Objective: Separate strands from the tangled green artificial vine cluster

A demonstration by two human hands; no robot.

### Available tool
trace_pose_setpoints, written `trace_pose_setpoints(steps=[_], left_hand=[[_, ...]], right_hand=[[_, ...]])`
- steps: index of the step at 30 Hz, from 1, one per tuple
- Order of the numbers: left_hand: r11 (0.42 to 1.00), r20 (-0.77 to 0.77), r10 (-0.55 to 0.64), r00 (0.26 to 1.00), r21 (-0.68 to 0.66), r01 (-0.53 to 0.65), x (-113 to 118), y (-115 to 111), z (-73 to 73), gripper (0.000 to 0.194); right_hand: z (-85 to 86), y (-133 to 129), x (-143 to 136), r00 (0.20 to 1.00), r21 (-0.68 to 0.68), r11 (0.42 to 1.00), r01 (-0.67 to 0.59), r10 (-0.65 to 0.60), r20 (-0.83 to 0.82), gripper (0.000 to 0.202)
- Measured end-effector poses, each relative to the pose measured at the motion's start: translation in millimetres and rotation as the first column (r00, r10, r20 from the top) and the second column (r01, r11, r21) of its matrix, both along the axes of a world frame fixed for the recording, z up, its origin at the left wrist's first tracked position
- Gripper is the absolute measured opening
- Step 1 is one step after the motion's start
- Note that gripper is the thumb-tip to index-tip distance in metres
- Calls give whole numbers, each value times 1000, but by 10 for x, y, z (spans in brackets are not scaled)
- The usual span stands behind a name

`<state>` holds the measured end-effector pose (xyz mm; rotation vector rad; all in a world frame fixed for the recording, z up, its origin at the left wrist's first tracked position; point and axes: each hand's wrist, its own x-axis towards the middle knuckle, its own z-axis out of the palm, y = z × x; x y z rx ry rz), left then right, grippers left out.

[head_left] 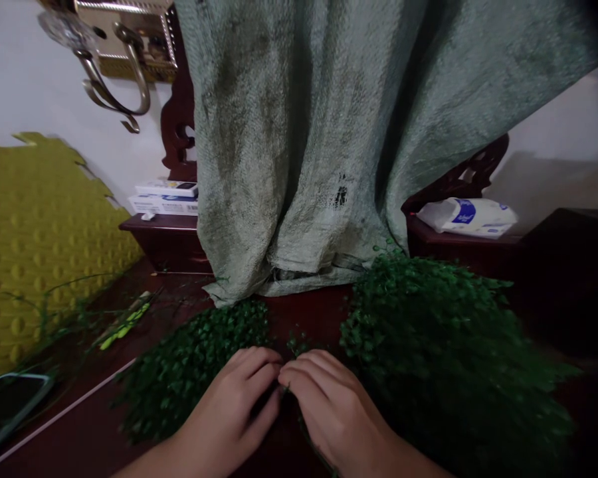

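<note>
Between my two hands is a thin green sprig (297, 342), its small leaves showing just beyond the fingertips and its stem trailing below. My right hand (331, 398) is closed around the stem in a pinch. Fingertips of my left hand (242, 395) are curled in against the right ones, pinching at the same stem; the exact contact is partly hidden. Left of my hands lies a low heap of small-leaved greens (179, 365). To the right, a larger, taller pile of greens (428, 332) reaches close to my right wrist.
A pale woven sack (299, 133) hangs behind the dark red wooden surface (303, 312). White boxes (164, 199) lie on a left ledge, a tissue pack (473, 217) on the right. At left are yellow foam mats (44, 232), a yellow-green tool (124, 325) and loose stems (64, 305).
</note>
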<state>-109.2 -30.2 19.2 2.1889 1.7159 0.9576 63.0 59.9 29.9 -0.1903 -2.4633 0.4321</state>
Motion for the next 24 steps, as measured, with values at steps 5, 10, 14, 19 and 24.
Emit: trace_pose_setpoints(steps=[5,10,14,19,24], left_hand=[[999,35,-11,999,32,10,6,-1,17,22],[997,34,-39,999,68,37,20,-19,2,26],[990,-37,-12,999,141,17,49,-48,-52,23],[975,-80,36,996,220,-17,91,-59,-32,20],[975,-82,41,996,222,-21,112,-74,73,22]], right_hand=[[54,10,-8,999,62,997,-50,50,1,25],[62,13,1,999,84,996,-25,21,44,26],[24,6,10,997,89,996,18,-25,74,23],[12,4,8,997,99,994,45,-51,60,23],[-38,4,4,994,-25,999,32,-30,108,27]])
